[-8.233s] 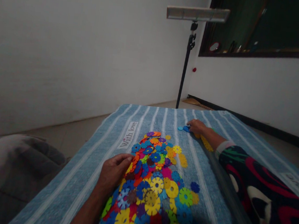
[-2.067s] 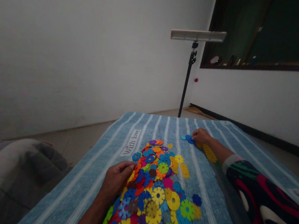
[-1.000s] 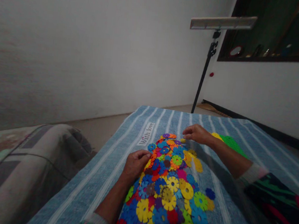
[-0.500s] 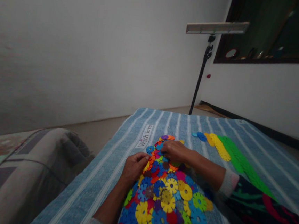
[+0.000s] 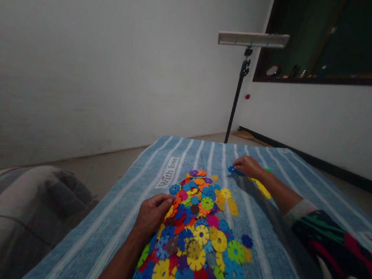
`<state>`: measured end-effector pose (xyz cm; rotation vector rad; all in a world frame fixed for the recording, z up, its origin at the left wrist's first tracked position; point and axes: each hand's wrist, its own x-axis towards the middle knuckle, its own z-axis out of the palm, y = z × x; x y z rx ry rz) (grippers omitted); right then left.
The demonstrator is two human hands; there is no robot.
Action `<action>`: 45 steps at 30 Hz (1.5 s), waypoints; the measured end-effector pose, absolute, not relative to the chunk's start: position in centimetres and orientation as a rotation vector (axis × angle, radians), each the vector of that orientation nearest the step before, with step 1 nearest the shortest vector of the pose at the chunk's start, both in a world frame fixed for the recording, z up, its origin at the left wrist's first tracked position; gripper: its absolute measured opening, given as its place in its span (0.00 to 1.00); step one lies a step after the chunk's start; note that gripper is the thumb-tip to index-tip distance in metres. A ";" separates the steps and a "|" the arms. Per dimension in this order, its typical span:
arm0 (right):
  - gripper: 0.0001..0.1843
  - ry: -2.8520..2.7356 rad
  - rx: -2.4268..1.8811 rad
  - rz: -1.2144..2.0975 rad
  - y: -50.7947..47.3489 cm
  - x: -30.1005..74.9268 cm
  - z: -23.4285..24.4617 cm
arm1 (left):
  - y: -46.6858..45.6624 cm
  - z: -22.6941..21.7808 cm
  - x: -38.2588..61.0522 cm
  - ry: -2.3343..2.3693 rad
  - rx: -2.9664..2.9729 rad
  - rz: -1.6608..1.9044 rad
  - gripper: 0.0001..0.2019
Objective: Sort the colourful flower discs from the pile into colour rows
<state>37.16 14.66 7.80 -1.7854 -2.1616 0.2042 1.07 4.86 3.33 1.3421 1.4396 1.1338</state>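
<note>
A heap of notched plastic flower discs (image 5: 201,235) in many colours spreads over the striped blue cloth. Along its left edge rests my left hand (image 5: 154,211), thumb and fingers pressed together beside orange discs; whether anything is between them is hidden. My right hand (image 5: 249,166) is over the far end of a row of discs, its fingertips pinched at a blue disc (image 5: 231,169). Yellow discs (image 5: 262,188) of that row show below my right wrist. My forearm and sleeve hide most of the green ones.
The blue striped cloth (image 5: 136,187) carries a "With love" label (image 5: 168,172). Behind it stands a lamp on a black pole (image 5: 235,100). At the left is a grey cloth-covered seat (image 5: 29,212). A window (image 5: 327,43) is at the upper right.
My right hand has left the far part of the heap and moved right to the blue end of the row. My left hand stays at the heap's left edge. The view has shifted slightly.
</note>
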 end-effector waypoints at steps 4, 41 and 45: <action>0.09 -2.124 -1.951 0.166 15.5 40.8 6.3 | 5.0 3.3 1.0 1.473 1.373 1.132 0.14; 0.11 -2.745 -1.467 0.082 8.4 25.6 7.7 | 5.0 2.3 1.0 1.436 1.403 1.162 0.14; 0.11 -2.692 -1.717 0.032 9.0 26.7 7.6 | 5.1 2.0 0.9 1.419 1.396 1.180 0.13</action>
